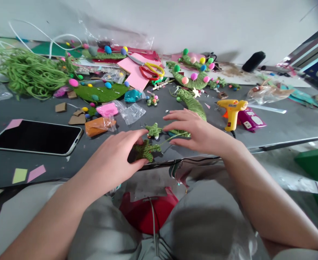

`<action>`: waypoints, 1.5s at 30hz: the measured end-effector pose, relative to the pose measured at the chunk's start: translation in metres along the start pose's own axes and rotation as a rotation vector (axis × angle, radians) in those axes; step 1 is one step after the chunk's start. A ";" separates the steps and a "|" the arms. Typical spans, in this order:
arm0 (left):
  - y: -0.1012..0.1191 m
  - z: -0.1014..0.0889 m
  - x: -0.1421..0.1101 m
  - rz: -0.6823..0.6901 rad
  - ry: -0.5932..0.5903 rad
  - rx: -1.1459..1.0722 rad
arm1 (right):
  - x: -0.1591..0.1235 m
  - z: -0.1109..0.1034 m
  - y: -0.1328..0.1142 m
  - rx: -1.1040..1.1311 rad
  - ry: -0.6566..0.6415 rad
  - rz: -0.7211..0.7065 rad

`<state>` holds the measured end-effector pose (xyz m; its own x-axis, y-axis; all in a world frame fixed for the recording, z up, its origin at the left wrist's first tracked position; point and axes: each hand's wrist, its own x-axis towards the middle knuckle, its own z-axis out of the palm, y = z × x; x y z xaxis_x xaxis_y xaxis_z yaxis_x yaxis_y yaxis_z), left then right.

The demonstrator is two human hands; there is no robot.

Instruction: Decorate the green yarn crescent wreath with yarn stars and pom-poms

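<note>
My left hand curves around a dark green yarn-wrapped star near the table's front edge, thumb on the near side and fingers on the far side. Just beyond it lies a smaller green yarn star, close to my left fingertips. My right hand hovers to the right with its fingers spread and nothing visibly gripped. A thin green yarn strand runs from the held star toward my right hand. Under the right palm sits more green yarn-wrapped work, partly hidden.
A yellow glue gun stands right, beside a purple packet. At left lie a phone and a green yarn heap. Scissors rest on pink paper. Yarn-wrapped crescents with pompoms sit behind.
</note>
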<state>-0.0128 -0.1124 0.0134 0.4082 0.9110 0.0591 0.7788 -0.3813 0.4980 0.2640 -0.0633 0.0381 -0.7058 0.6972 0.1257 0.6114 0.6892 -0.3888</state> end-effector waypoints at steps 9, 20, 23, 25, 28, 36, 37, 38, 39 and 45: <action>-0.008 0.001 0.006 0.017 -0.016 -0.036 | -0.020 -0.006 -0.002 0.067 0.108 0.031; -0.011 -0.011 -0.005 -0.012 -0.060 -0.074 | -0.021 -0.015 0.018 0.160 0.366 0.158; -0.012 -0.018 -0.007 -0.048 -0.030 -0.073 | -0.003 -0.014 0.029 0.177 0.466 0.280; -0.012 -0.022 -0.005 -0.069 0.010 -0.100 | 0.017 -0.014 0.038 0.164 0.461 0.332; -0.012 -0.024 0.001 -0.091 0.091 -0.152 | 0.056 -0.014 0.052 0.171 0.300 0.300; -0.015 -0.017 0.005 -0.060 0.169 -0.197 | 0.130 0.008 0.059 0.017 0.019 0.458; -0.014 -0.016 0.004 -0.058 0.166 -0.202 | 0.133 0.011 0.059 0.011 0.027 0.464; -0.014 -0.016 0.004 -0.059 0.161 -0.206 | 0.134 0.014 0.059 0.008 0.038 0.468; -0.013 -0.016 0.003 -0.061 0.155 -0.210 | 0.135 0.016 0.059 0.006 0.049 0.470; -0.013 -0.016 0.001 -0.056 0.156 -0.202 | 0.129 0.008 0.063 0.027 0.125 0.429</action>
<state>-0.0299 -0.1041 0.0214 0.2766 0.9490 0.1511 0.6811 -0.3045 0.6659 0.2086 0.0690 0.0225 -0.3409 0.9384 0.0570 0.8284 0.3285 -0.4538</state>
